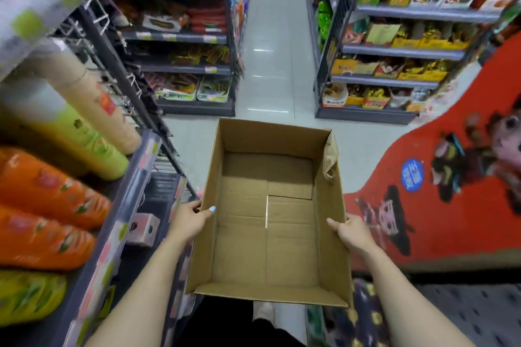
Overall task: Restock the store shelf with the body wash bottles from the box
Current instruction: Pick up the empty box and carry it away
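Note:
I hold an open brown cardboard box [329, 234] in front of me, above the floor; nothing lies inside it. My left hand [191, 220] grips its left wall, thumb over the rim. My right hand [349, 231] grips its right wall. On the shelf [121, 214] at my left stand body wash bottles seen from above: two orange ones [53, 191], a green one [81, 138], a beige one [93, 98] and a yellow-green one [31, 296].
An aisle of pale floor tiles [270, 65] runs ahead between dark shelving units [191, 36] full of snack packs. A red display with cartoon figures [439, 200] stands at my right. Wire hooks [95, 8] jut from the left rack.

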Tool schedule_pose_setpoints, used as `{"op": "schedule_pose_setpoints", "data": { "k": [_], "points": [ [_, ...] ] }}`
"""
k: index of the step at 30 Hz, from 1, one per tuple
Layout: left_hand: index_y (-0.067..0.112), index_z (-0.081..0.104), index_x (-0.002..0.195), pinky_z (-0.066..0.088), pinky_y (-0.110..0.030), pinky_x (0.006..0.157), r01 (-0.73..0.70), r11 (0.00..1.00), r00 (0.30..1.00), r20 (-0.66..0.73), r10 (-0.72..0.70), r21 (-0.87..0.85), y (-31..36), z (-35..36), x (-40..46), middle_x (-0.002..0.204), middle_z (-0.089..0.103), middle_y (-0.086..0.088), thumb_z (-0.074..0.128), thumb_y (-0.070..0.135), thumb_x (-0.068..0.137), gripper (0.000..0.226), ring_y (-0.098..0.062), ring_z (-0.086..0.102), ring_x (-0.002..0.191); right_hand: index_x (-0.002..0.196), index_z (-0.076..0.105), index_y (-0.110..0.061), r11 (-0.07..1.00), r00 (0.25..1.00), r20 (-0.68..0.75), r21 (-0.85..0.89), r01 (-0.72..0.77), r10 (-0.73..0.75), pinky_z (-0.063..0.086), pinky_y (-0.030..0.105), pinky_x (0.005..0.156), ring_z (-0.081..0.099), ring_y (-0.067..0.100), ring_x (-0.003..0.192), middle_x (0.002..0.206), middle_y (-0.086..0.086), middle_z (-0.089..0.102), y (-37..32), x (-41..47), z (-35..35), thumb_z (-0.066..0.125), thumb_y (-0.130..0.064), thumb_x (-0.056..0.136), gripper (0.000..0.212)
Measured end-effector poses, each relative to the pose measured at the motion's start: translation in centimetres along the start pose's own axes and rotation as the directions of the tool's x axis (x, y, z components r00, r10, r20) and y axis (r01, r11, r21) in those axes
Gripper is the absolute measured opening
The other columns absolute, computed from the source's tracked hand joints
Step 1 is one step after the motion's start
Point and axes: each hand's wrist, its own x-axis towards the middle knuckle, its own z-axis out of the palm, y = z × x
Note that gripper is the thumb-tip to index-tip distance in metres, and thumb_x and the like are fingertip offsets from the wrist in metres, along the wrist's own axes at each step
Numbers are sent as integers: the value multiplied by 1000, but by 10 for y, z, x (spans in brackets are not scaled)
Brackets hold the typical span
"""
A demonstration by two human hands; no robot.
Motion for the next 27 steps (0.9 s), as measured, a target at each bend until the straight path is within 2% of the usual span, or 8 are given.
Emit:
{"op": "schedule_pose_setpoints", "data": {
  "k": [3, 5, 7, 9, 12, 16, 22, 27],
  "points": [
    [11, 66, 109, 47, -32, 87, 19, 999, 999, -27, -20, -30, 29, 3, 47, 108, 67, -3, 65, 31, 85, 31, -23, 62, 101, 107, 63, -9, 999, 999, 17, -18, 34, -33, 47, 22, 58, 62, 16, 68, 77, 2, 67, -44, 47, -11, 60, -19, 91, 19],
    [15, 62, 100, 46, -33, 86, 22, 999, 1000, -21, -23, -43, 45, 7, 81, 103, 63, 0, 63, 29, 86, 19, -22, 60, 101, 110, 65, -5, 999, 999, 31, -24, 31, -30, 50, 26, 67, 65, 21, 76, 84, 5, 70, -72, 81, -14, 60, -21, 91, 25],
    [16, 60, 103, 45, -29, 86, 33, 997, 999, -9, -33, -72, 60, 10, 119, 108, 61, 2, 62, 30, 87, 22, -19, 58, 102, 116, 65, -6, 998, 999, 40, -60, 31, -28, 51, 29, 81, 66, 26, 91, 102, 11, 72, -100, 115, -16, 59, -26, 91, 32],
    [14, 64, 98, 47, -28, 77, 46, 993, 999, 2, -47, -105, 82, 7, 153, 98, 63, -2, 63, 28, 86, 19, -21, 60, 94, 118, 64, -6, 997, 998, 61, -73, 31, -26, 48, 30, 85, 63, 25, 94, 112, 13, 70, -134, 146, -19, 57, -27, 92, 34],
    [20, 64, 72, 53, -41, 81, 89, 989, 996, -9, -91, -121, 110, 0, 207, 82, 69, -10, 67, 32, 81, 15, -27, 65, 83, 115, 64, -8, 996, 996, 79, -83, 42, -36, 52, 35, 92, 64, 28, 99, 112, 13, 69, -188, 188, -25, 56, -27, 93, 30],
    [14, 71, 96, 53, -28, 57, 151, 957, 987, -6, -158, -248, 145, -14, 262, 81, 72, -5, 68, 29, 82, 21, -23, 68, 70, 93, 66, -14, 988, 993, 98, -128, 85, -73, 55, 43, 89, 68, 29, 95, 102, 11, 72, -261, 242, -31, 58, -26, 90, 15],
    [20, 70, 98, 50, -32, 57, 207, 906, 961, -96, -259, -369, 164, -35, 345, 89, 72, -6, 67, 46, 70, 39, -27, 66, 72, 97, 66, -14, 962, 971, 207, -220, 161, -116, 57, 38, 83, 70, 26, 88, 96, 9, 72, -376, 333, -15, 59, -25, 89, 15],
    [15, 68, 86, 37, -23, 47, 225, 832, 897, -225, -380, -508, 185, -48, 406, 62, 58, 1, 64, 36, 82, 22, -21, 51, 54, 96, 63, -17, 876, 904, 372, -337, 344, -211, 55, 28, 67, 67, 21, 82, 90, 4, 70, -494, 418, 26, 58, -26, 91, 12]
  ]
}}
